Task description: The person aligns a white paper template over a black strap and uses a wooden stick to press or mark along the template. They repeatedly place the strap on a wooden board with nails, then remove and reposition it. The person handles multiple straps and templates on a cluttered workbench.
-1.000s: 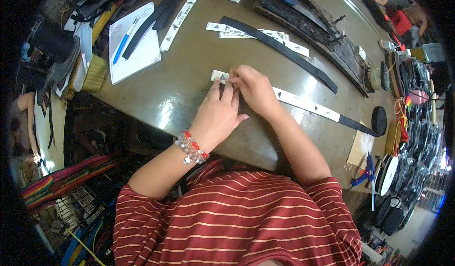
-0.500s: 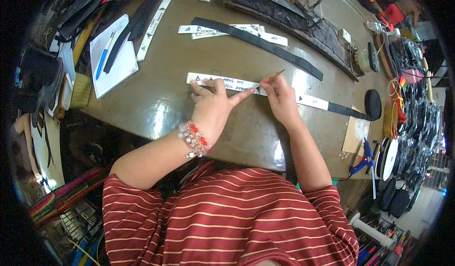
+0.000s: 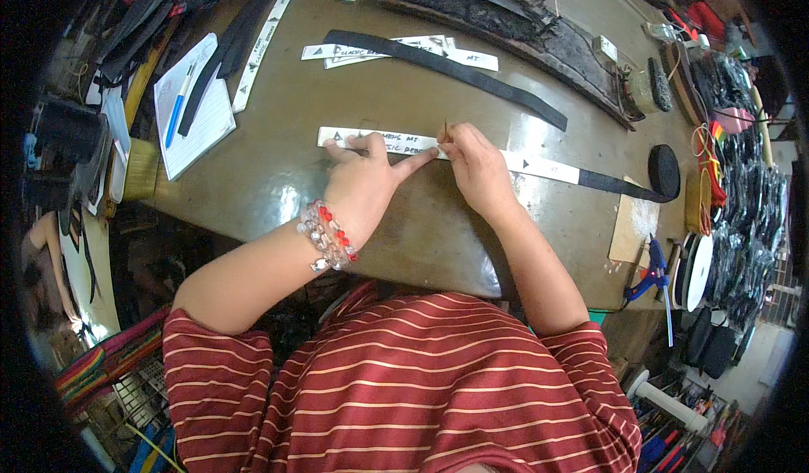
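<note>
A long white marked template strip point(image 3: 552, 168) lies across the table in front of me. From its right end a black webbing band point(image 3: 619, 185) runs out to a standing coil; whether the band continues under the strip is mostly hidden. My left hand point(image 3: 362, 174) presses on the strip with its fingers spread, holding nothing. My right hand point(image 3: 476, 165) is closed in a pinch beside the left index fingertip. Out of that pinch sticks a thin brownish pencil-like stick point(image 3: 446, 126), its lower end hidden by the fingers at the strip.
Beyond lie another black band point(image 3: 497, 87) over white strips point(image 3: 312, 53), and a dark charred trough point(image 3: 506, 39). A notepad point(image 3: 202, 132) with a blue pen point(image 3: 176, 115) is at left. A blue glue gun point(image 3: 649, 275) and white spool point(image 3: 698, 272) sit at the right edge.
My right hand has slid left along the strip, up to my left index fingertip. The stick, slanted before, now stands more upright. My left hand keeps its place on the strip.
</note>
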